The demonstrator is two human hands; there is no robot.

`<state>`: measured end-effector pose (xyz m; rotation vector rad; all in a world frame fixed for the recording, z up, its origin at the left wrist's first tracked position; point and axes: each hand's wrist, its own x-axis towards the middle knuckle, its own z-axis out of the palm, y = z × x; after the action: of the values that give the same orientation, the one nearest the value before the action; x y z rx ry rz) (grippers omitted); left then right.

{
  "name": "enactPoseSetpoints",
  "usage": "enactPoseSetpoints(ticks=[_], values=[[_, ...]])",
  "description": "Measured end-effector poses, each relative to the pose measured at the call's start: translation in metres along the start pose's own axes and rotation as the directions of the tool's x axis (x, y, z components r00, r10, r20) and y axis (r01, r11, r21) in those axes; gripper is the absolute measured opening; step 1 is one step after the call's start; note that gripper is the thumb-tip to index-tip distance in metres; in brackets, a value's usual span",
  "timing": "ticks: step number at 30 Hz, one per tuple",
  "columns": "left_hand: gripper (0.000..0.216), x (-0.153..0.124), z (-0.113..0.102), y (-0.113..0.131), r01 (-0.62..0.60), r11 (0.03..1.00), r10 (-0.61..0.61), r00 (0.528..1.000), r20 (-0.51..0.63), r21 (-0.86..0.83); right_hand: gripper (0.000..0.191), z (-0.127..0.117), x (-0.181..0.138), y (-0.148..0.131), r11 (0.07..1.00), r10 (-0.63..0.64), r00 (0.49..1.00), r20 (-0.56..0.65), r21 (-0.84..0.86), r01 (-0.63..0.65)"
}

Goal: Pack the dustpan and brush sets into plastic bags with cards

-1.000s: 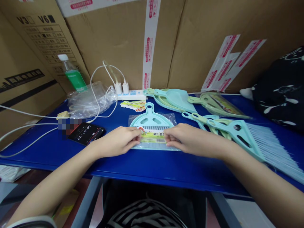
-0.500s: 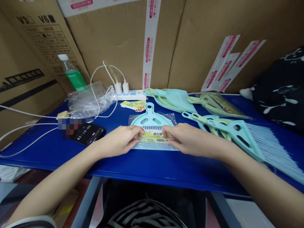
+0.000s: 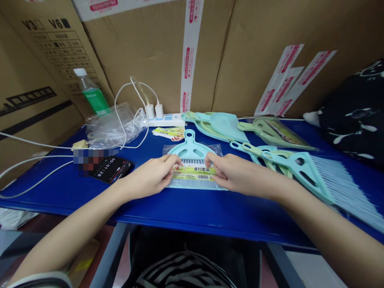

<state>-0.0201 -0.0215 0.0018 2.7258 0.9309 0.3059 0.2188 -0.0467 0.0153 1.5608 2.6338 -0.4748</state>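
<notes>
A light-blue brush and dustpan set (image 3: 189,151) lies on the blue table in front of me, handle pointing away. Around its lower part is a clear plastic bag (image 3: 218,149). A yellow-green printed label (image 3: 196,172) spans the set between my hands, just below the bristles. My left hand (image 3: 162,172) is closed at the left edge of the bag, thumb and fingers bent together. On the opposite edge my right hand (image 3: 223,170) is closed in the same way. Both seem to pinch the bag, though the fingertips are partly hidden.
Loose dustpans (image 3: 222,124) and brushes (image 3: 300,172) lie to the right, near a bagged green set (image 3: 273,132). Several labels (image 3: 169,133) sit by a power strip (image 3: 168,120). At left are a phone (image 3: 111,170), cables, crumpled plastic bags (image 3: 114,128) and a bottle (image 3: 94,98).
My fingers have shifted slightly up and apart along the bag's edges. More of the label's print shows between them, and the label looks flatter.
</notes>
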Motion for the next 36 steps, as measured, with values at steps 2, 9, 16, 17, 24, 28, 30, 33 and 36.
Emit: enactPoseSetpoints(ticks=[2,9,16,17,24,28,30,33,36], values=[[0.020,0.000,0.000,0.000,0.003,1.000,-0.003,1.000,-0.001,0.015,0.023,0.000,0.001,-0.001,1.000,0.008,1.000,0.002,-0.002,-0.008],[0.028,-0.001,-0.004,0.001,0.022,0.994,-0.029,0.998,0.063,0.105,0.023,0.002,-0.001,0.001,0.997,0.039,0.999,-0.007,-0.066,-0.039],[0.039,-0.006,-0.009,-0.001,-0.015,0.999,0.012,0.996,0.084,0.029,0.024,0.001,-0.004,0.005,0.996,0.031,1.000,0.002,-0.078,-0.031],[0.041,-0.007,-0.010,-0.002,-0.014,1.000,0.012,0.995,0.098,0.020,0.025,0.000,-0.005,0.006,0.998,0.026,1.000,0.011,-0.063,-0.025],[0.054,-0.009,-0.016,-0.007,0.022,0.997,-0.010,0.984,0.178,-0.068,0.029,-0.009,-0.010,0.004,1.000,0.015,0.998,0.063,0.011,-0.016],[0.066,-0.011,-0.020,-0.009,0.014,0.997,0.004,0.976,0.219,-0.080,0.033,-0.015,-0.011,0.006,0.998,-0.024,0.994,0.102,0.067,0.017],[0.049,-0.011,-0.022,-0.008,0.002,0.998,0.014,0.974,0.225,-0.070,0.029,-0.016,-0.012,0.006,0.997,-0.035,0.993,0.110,0.073,0.027],[0.020,-0.011,-0.023,-0.006,-0.039,0.996,0.055,0.973,0.224,-0.075,0.022,-0.016,-0.013,0.006,0.997,-0.052,0.990,0.133,0.062,0.044],[0.011,-0.009,-0.022,-0.003,-0.062,0.995,0.078,0.972,0.221,-0.079,0.019,-0.015,-0.014,0.005,0.996,-0.077,0.987,0.144,0.051,0.070]])
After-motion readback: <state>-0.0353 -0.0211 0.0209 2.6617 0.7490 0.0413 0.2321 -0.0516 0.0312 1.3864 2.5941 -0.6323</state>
